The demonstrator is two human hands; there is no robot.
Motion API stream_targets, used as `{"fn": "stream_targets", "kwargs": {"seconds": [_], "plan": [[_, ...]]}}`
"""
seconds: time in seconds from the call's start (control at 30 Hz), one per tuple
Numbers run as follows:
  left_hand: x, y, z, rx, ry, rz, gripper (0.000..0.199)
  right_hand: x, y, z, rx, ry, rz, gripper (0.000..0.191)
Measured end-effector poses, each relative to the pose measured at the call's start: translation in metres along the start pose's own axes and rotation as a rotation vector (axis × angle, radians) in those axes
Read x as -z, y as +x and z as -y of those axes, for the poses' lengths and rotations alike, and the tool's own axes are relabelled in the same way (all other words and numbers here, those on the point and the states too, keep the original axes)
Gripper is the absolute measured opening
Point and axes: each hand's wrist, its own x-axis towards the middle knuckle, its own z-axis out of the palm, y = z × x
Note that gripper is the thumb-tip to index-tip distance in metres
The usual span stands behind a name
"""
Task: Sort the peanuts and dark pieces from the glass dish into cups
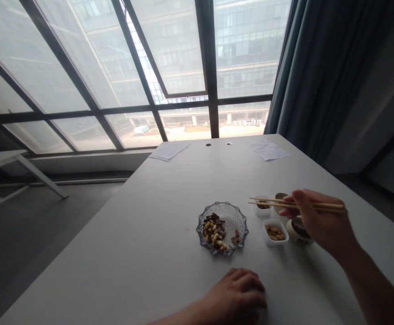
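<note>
My right hand (pixel 328 223) grips a pair of wooden chopsticks (pixel 294 205), which point left. Their tips are slightly apart over or near a small white tub (pixel 263 211) with dark bits inside; contact is unclear. In front of it stands another white tub (pixel 274 239) holding brown pieces. Partly behind my right hand are a small round cup (pixel 280 197) and a cream jar (pixel 293 234) with dark contents. A scalloped glass bowl (pixel 242 216) holds peanuts in shells and dark flat pieces. My left hand (pixel 237 291) rests on the table below the bowl, fingers curled in.
The white table (pixel 142 239) carries paper sheets (pixel 169 151) at its far left and more sheets (pixel 271 150) at its far right. Two round holes are near the far edge. A second table (pixel 3 158) stands left; windows and a dark curtain (pixel 305 81) are beyond.
</note>
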Motion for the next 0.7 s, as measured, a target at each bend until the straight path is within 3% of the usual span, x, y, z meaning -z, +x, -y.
{"fn": "stream_targets", "kwargs": {"seconds": [0.17, 0.3, 0.4, 0.7], "plan": [[-0.001, 0.000, 0.001, -0.011, 0.003, -0.016, 0.019, -0.023, -0.011, -0.006, -0.066, 0.041, 0.329, 0.063], [0.000, 0.000, 0.001, -0.006, 0.010, 0.001, 0.020, -0.040, -0.010, -0.019, -0.071, 0.004, 0.477, 0.064], [-0.001, 0.000, 0.001, 0.004, 0.013, 0.022, 0.023, -0.046, -0.009, -0.023, -0.050, 0.000, 0.537, 0.064], [-0.003, 0.000, 0.003, 0.000, 0.010, 0.028, 0.023, -0.049, -0.009, -0.027, -0.025, -0.002, 0.548, 0.062]]}}
